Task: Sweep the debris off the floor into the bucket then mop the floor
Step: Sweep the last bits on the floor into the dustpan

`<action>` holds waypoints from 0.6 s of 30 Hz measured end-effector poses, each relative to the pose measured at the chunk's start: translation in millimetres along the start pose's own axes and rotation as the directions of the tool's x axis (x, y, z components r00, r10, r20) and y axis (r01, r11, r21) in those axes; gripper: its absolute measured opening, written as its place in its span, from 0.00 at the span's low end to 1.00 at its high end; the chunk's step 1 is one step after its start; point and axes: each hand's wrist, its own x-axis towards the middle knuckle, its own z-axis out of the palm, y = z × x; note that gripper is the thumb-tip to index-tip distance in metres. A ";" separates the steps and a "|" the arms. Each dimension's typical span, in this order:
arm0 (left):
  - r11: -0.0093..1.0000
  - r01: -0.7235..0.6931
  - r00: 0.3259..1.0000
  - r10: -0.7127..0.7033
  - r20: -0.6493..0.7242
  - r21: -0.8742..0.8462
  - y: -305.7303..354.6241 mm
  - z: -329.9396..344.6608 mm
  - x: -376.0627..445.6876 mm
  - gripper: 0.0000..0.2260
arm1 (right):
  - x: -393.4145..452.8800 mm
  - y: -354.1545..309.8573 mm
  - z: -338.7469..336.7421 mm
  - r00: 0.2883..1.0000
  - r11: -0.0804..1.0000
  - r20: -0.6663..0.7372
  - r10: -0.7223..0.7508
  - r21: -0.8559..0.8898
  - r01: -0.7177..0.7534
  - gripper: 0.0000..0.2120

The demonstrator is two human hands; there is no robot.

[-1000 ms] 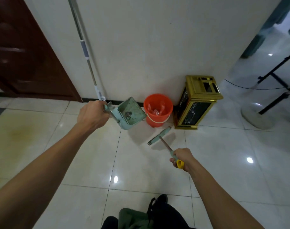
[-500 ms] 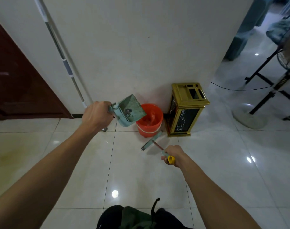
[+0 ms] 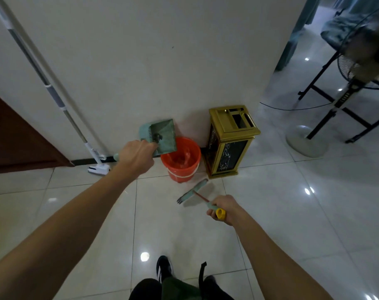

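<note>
Dustpan (image 3: 160, 136) now apparently tipped over bucket (image 3: 182, 161)

head cam | looks forward and down | floor (image 3: 270, 213) near, wall (image 3: 141, 61) just ahead

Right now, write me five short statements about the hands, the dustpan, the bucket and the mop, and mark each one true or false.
1. The left hand holds the dustpan tilted at the rim of the orange bucket. True.
2. The right hand is empty. False: it grips a small broom by its handle.
3. The mop lies flat on the floor. False: it leans against the wall, its head on the tiles.
4. The gold bin stands beside the bucket, against the wall. True.
5. The dustpan is empty. False: a dark clump of debris sits in it.
</note>
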 end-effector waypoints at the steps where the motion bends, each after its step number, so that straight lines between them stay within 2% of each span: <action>1: 1.000 -0.021 1.000 0.020 0.015 0.019 0.6 4.8 3.8 0.08 | 2.4 0.3 1.1 1.000 1.000 -0.008 0.000 -0.002 0.000 0.02; 7: 0.987 -0.151 0.986 0.146 0.086 0.062 4.8 34.6 13.5 0.08 | 12.4 8.2 4.2 0.999 1.000 -0.048 0.024 -0.016 -0.025 0.09; 14: 0.934 -0.305 0.948 0.279 0.154 0.183 27.2 61.9 7.9 0.09 | 5.5 14.2 1.2 0.999 1.000 -0.044 0.025 -0.017 -0.026 0.10; 18: 0.894 -0.384 0.923 0.362 0.133 0.230 36.7 61.0 12.7 0.11 | -0.6 17.7 -2.0 0.999 0.999 -0.026 0.030 -0.021 -0.030 0.14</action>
